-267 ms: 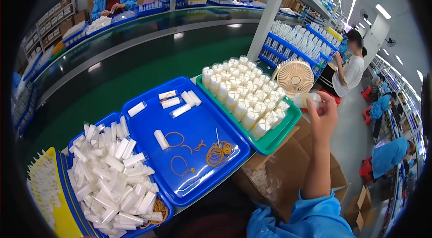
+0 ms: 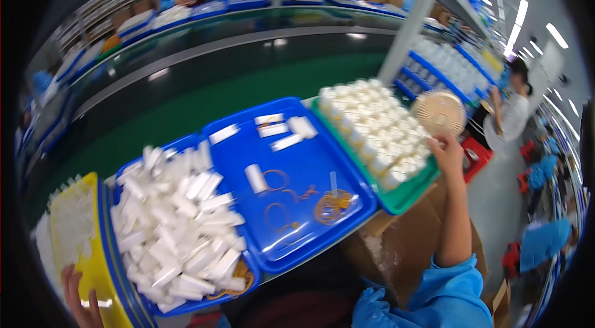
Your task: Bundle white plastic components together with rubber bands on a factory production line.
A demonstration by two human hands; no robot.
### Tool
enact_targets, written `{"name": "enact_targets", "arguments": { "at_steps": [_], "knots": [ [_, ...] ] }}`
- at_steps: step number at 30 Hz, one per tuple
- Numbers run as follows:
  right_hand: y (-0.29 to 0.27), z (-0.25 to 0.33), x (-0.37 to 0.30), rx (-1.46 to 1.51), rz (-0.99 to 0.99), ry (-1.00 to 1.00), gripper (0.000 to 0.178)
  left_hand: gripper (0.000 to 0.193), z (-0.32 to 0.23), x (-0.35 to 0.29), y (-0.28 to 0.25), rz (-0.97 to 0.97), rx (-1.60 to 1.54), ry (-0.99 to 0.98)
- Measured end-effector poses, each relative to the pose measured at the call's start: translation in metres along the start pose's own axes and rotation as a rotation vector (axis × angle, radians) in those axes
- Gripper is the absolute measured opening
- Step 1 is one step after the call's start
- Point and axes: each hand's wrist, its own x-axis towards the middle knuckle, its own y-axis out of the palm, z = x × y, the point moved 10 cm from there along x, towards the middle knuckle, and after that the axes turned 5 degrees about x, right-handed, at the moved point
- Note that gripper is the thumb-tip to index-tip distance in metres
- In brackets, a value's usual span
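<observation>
My right hand (image 2: 450,153) is at the right edge of the green tray (image 2: 400,205), beside the rows of white bundles (image 2: 378,126) standing upright in it. Its fingers are bent together; blur hides what they hold. My left hand (image 2: 80,300) is low at the far left, over the yellow tray (image 2: 93,235), fingers apart and holding nothing. Between the hands, a blue tray (image 2: 297,244) carries a few white pieces (image 2: 255,178) in clear sleeves, loose rubber bands (image 2: 276,180) and a coil of bands (image 2: 333,208). A heap of white pieces (image 2: 180,222) fills another blue tray (image 2: 232,297).
A beige fan (image 2: 439,112) stands just behind my right hand. Below it is a cardboard box (image 2: 427,235). A grey post (image 2: 415,24) rises behind the green tray, and a green conveyor (image 2: 248,83) runs beyond. Other people sit across it and at the right.
My right hand has come down and in from beyond the green tray to its edge, where it previously held up a white bundle. My left hand has appeared at the lower left. The view has shifted.
</observation>
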Motion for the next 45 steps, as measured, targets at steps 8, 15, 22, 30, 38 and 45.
{"name": "enact_targets", "arguments": {
  "at_steps": [8,15,22,30,38,45],
  "knots": [
    [-0.007,0.023,0.003,-0.158,0.07,-0.247,0.014,0.043,-0.005,0.067,0.034,0.149,0.114,-0.076],
    [0.06,0.307,-0.13,0.434,0.595,-0.74,0.028,0.026,-0.009,0.088,0.034,0.21,-0.005,-0.134],
    [0.156,0.4,-0.185,0.314,0.858,-1.025,0.024,0.025,-0.028,0.08,-0.017,-0.229,0.1,-0.091],
    [0.187,0.415,-0.192,0.241,0.901,-1.084,0.02,0.021,-0.099,0.006,-0.072,-0.258,-0.246,-0.171],
    [0.126,0.379,-0.153,0.619,0.706,-0.691,0.018,0.02,-0.209,0.029,0.029,-0.169,-1.567,-0.117],
    [0.114,0.303,-0.19,1.216,1.102,0.141,0.031,0.031,-0.26,0.051,0.053,-0.043,-1.821,-0.026]
  ]
}}
